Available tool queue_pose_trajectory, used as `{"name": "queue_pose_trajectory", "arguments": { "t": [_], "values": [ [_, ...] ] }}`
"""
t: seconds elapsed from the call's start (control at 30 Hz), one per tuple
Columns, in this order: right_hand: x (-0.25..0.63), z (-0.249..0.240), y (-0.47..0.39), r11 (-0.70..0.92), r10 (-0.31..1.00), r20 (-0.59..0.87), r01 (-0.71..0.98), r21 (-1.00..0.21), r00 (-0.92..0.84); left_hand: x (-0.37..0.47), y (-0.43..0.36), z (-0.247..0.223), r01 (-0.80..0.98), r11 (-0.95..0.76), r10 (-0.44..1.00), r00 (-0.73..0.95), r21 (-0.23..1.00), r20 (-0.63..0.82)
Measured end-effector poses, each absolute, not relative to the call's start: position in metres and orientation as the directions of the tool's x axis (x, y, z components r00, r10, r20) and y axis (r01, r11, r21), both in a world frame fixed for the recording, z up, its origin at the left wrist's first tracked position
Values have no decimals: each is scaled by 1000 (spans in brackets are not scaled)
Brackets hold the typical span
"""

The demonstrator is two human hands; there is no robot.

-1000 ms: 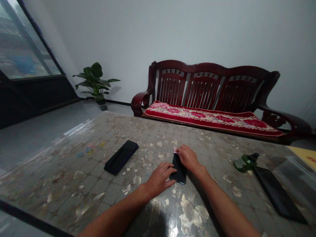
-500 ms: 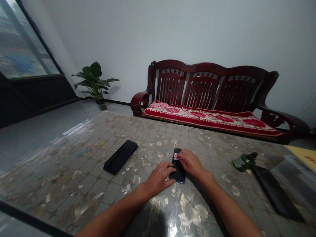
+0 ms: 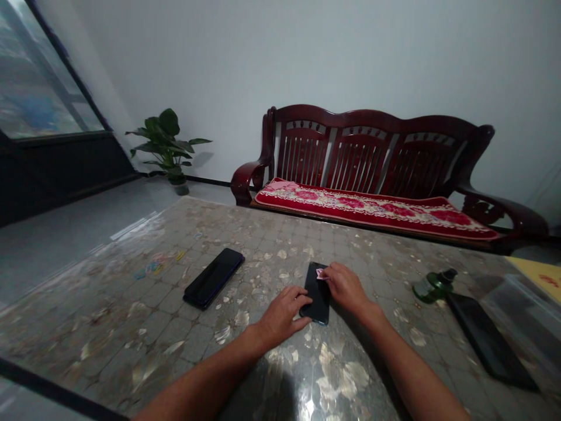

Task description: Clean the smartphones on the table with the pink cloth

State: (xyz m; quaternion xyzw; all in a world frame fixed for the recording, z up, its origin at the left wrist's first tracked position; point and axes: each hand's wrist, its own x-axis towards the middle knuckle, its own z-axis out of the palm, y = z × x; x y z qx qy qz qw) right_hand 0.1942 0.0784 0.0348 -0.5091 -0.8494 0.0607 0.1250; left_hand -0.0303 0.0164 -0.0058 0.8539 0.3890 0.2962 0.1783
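A black smartphone (image 3: pixel 317 295) lies screen up on the patterned tablecloth in front of me. My left hand (image 3: pixel 284 310) holds it at the left side, fingers on the screen's edge and thumb near the lower left corner. In a pinch, my right hand (image 3: pixel 344 285) has a small pink-and-white piece (image 3: pixel 321 274), thin like paper or cloth, against the upper right of the screen. Its exact kind is too small to make out. A second dark phone (image 3: pixel 214 278) rests to the left, apart from both hands.
Several coloured clips or bands (image 3: pixel 153 264) lie scattered at the left. On the right are a green pump bottle (image 3: pixel 433 286), a black tablet-like slab (image 3: pixel 491 339), a clear plastic container (image 3: pixel 521 310) and a yellow sheet (image 3: pixel 537 275). A wooden bench (image 3: pixel 350 158) stands beyond the table.
My right hand has slid a little to the right across the screen with the pink piece. My left hand and the phone stay where they were.
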Motion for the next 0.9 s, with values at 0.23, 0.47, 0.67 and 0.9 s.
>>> {"name": "queue_pose_trajectory", "arguments": {
  "t": [0.23,0.47,0.67,0.9],
  "values": [
    [197,38,71,515,855,112,804,-298,-506,-29,16,-5,568,-635,770,516,523,374],
    [196,37,68,472,882,153,831,-295,-446,-29,17,-8,571,-630,774,517,525,366],
    [194,37,62,480,877,120,827,-292,-466,-29,17,-5,569,-630,774,519,529,363],
    [197,39,56,507,861,144,811,-292,-487,-29,17,-6,565,-641,764,527,519,371]
  ]
}}
